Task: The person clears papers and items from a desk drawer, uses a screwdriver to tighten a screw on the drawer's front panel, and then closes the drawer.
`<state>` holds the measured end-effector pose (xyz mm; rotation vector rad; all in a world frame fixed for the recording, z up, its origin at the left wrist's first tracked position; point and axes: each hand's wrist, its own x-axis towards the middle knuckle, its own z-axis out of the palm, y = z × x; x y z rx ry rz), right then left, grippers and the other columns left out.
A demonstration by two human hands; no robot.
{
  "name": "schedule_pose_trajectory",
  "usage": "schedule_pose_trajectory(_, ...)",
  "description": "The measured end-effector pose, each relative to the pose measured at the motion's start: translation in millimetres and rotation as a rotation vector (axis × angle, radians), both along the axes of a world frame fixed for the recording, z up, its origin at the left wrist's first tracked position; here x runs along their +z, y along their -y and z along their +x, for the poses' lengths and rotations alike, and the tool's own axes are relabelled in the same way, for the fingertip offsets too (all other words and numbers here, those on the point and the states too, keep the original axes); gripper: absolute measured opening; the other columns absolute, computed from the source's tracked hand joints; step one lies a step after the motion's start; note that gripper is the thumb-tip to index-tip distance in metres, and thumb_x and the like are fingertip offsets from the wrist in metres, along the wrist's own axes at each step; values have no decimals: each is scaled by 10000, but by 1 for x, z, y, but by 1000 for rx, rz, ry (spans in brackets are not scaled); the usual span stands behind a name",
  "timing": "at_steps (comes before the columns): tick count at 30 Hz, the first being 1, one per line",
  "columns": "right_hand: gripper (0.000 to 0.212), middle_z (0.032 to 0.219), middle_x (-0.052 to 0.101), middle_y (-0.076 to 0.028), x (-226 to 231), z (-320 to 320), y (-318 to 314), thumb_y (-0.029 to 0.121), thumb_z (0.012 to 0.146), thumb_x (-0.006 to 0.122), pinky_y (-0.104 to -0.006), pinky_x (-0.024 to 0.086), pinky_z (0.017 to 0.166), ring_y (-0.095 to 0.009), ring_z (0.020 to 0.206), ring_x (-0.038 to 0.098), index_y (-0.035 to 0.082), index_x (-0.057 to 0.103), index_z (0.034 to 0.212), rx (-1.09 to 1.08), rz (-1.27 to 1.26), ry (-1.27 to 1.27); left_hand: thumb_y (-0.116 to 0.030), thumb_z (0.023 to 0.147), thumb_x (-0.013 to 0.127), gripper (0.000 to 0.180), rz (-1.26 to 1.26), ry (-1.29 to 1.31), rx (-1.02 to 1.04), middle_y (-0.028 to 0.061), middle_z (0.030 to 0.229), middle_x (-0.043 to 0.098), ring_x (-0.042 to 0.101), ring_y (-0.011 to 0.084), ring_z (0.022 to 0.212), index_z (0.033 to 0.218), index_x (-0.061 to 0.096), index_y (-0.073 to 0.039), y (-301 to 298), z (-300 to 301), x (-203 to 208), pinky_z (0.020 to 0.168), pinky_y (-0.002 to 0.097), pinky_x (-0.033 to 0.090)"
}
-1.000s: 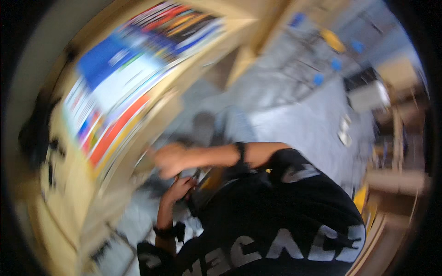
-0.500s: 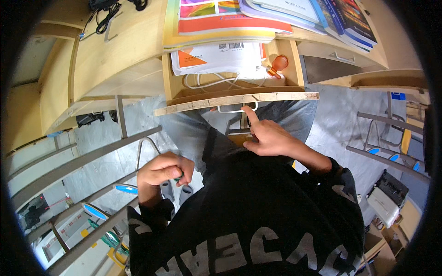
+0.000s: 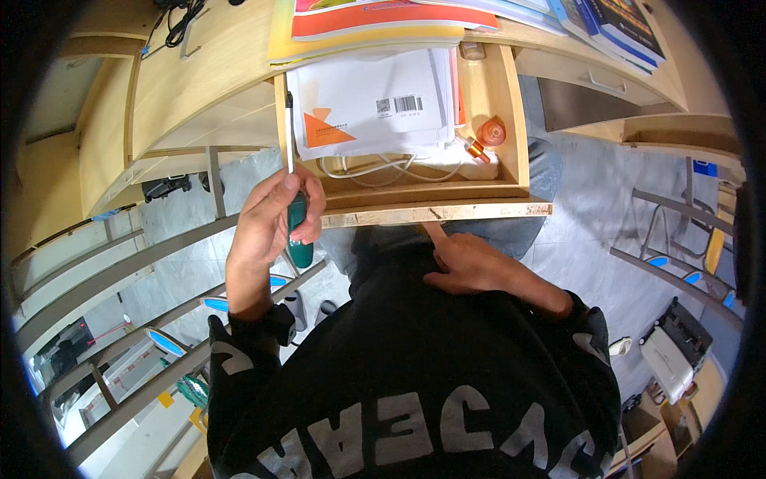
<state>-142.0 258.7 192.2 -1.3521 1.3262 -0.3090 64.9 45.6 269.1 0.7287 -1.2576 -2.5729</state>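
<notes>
My left hand (image 3: 263, 214) grips a screwdriver (image 3: 297, 231) by its green handle. Its pale metal shaft points away from me and its dark tip lies over the left side wall of the pulled-out wooden drawer (image 3: 447, 211). My right hand (image 3: 475, 263) is at the drawer's front, with the index finger reaching to the handle; the fingertip and handle are hidden under the front panel. Inside the drawer are a white and orange paper packet (image 3: 367, 104), a white cable (image 3: 375, 169), a round orange bottle (image 3: 491, 132) and a small orange-capped piece (image 3: 477, 150).
Magazines (image 3: 383, 36) and books (image 3: 618, 32) lie on the desk top above the drawer. Black cables (image 3: 183, 28) are at the far left. Metal rails (image 3: 128, 271) run along my left, and a grey and black case (image 3: 674, 351) stands on the floor at right.
The drawer has come further out toward me, showing more of the packet. My left hand has risen forward to the drawer's left side, bringing the screwdriver into clear view.
</notes>
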Motion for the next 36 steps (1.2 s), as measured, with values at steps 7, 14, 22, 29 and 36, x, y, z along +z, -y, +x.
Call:
schedule_pose_trajectory(7,745,718,617,-237,16,-10,0,228,825,685,-488,505,672,-433,743,624,-56,264,1370,-25,-66,25,-96,749,595,728,-473,-87,103,101,1000,495,508,148,647,1407,301,6,47,15,42,587,272,447)
schedule_pose_trajectory(14,301,778,615,-4,83,-72,38,114,892,621,-227,444,576,-85,683,590,45,580,1182,-281,-251,429,-27,817,549,685,-1332,648,245,119,1132,504,583,182,700,1446,282,-65,199,-7,64,658,301,509)
schedule_pose_trajectory(22,194,841,629,-19,59,-113,38,56,903,552,-220,458,711,-92,729,582,1,609,1081,-507,-311,180,-153,757,676,556,-1805,810,109,257,1059,654,663,353,931,1279,538,-22,296,-32,2,810,383,520)
schedule_pose_trajectory(29,175,886,627,-127,60,-52,9,124,819,642,-387,502,713,-286,816,632,-13,618,925,-125,-584,-401,-216,772,681,507,-1911,863,10,252,1031,669,656,364,977,1233,584,-29,304,-43,-4,843,396,510)
schedule_pose_trajectory(36,149,857,564,-111,52,-42,8,85,732,686,-406,495,689,-308,797,597,-21,587,764,-74,-754,-488,-330,821,666,564,-2107,702,146,265,1272,526,527,400,1170,1277,541,-23,282,-22,18,978,422,429)
